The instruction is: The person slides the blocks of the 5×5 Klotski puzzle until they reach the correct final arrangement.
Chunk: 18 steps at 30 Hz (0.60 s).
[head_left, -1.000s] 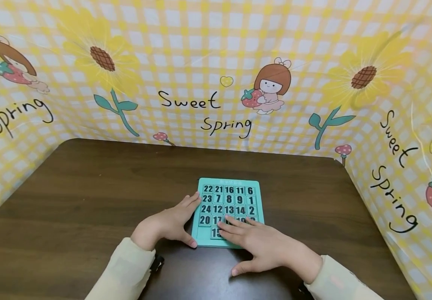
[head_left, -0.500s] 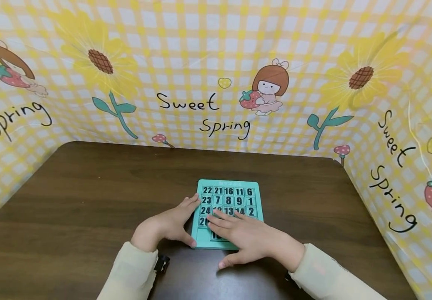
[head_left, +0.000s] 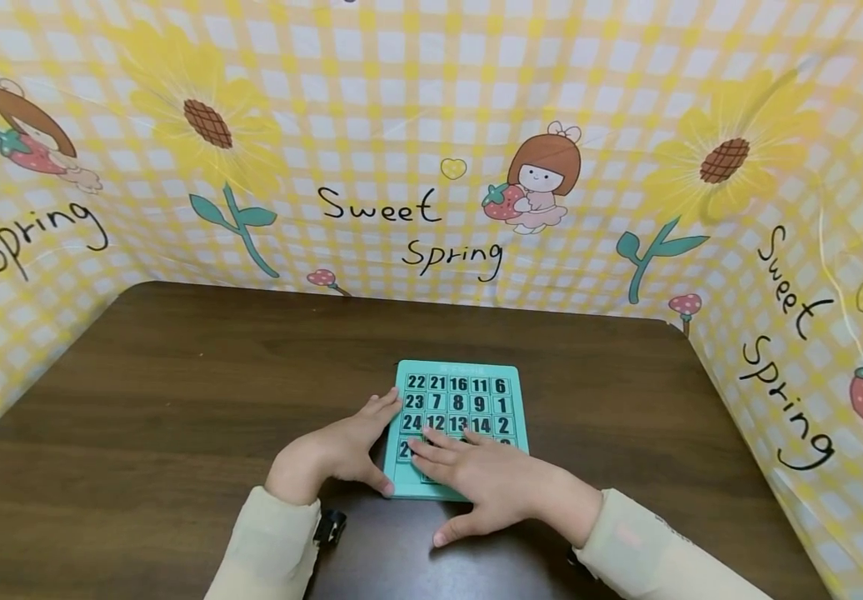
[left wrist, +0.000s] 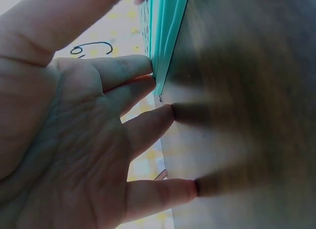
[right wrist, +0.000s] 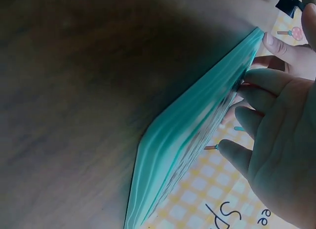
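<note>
A teal number slide puzzle (head_left: 461,367) lies flat on the dark wooden table, its square tiles (head_left: 457,402) bearing black numerals. My left hand (head_left: 337,450) is spread along the puzzle's left side, thumb at the near left corner. In the left wrist view, fingertips of this hand (left wrist: 74,130) touch the teal side edge (left wrist: 165,36), while others reach the table. Over the lower tiles lies my right hand (head_left: 495,483), fingers extended and fingertips on the tile face. It hides much of the two lowest rows. The right wrist view shows these straight fingers (right wrist: 237,155) above the puzzle's edge.
Brown wood tabletop (head_left: 214,375) surrounds the puzzle. A yellow checked cloth (head_left: 371,108) with printed flowers and lettering stands as a wall at the back and both sides. A black strap piece (head_left: 330,527) sits at the left wrist.
My right hand has shifted left across the lower tiles, now covering the tiles nearer the left column. My left hand stays at the puzzle's left edge.
</note>
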### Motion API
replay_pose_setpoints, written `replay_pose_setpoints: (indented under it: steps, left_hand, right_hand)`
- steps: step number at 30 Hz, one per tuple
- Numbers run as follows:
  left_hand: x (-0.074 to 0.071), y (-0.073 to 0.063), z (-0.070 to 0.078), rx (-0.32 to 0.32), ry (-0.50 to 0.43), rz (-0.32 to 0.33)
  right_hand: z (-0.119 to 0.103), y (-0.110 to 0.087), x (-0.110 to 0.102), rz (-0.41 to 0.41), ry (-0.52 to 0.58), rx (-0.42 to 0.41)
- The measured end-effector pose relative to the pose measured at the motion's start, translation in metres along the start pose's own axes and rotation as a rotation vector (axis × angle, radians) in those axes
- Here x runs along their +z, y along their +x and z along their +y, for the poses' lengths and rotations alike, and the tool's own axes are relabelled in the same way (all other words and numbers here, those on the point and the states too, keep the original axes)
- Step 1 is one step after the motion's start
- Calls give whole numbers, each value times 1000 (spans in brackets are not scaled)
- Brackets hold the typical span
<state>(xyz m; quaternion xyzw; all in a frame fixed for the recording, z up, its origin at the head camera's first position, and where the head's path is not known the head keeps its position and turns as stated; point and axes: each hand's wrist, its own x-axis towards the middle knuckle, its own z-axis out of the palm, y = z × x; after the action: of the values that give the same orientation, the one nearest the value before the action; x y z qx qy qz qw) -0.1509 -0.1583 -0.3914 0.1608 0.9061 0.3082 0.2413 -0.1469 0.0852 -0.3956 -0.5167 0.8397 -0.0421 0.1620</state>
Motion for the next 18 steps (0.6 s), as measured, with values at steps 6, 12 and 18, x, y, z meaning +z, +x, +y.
replay_pose_setpoints:
  steps: [6, 12, 18]
  left_hand:
    - [1, 0, -1, 7, 18, 10]
    - [2, 0, -2, 2, 9, 17]
    - [1, -1, -1, 9, 3, 15]
  right_hand:
    - [-5, -6, 5, 18, -23, -32]
    - [-11, -10, 6, 20, -38, -67]
    - [-5, -11, 3, 48, -14, -69]
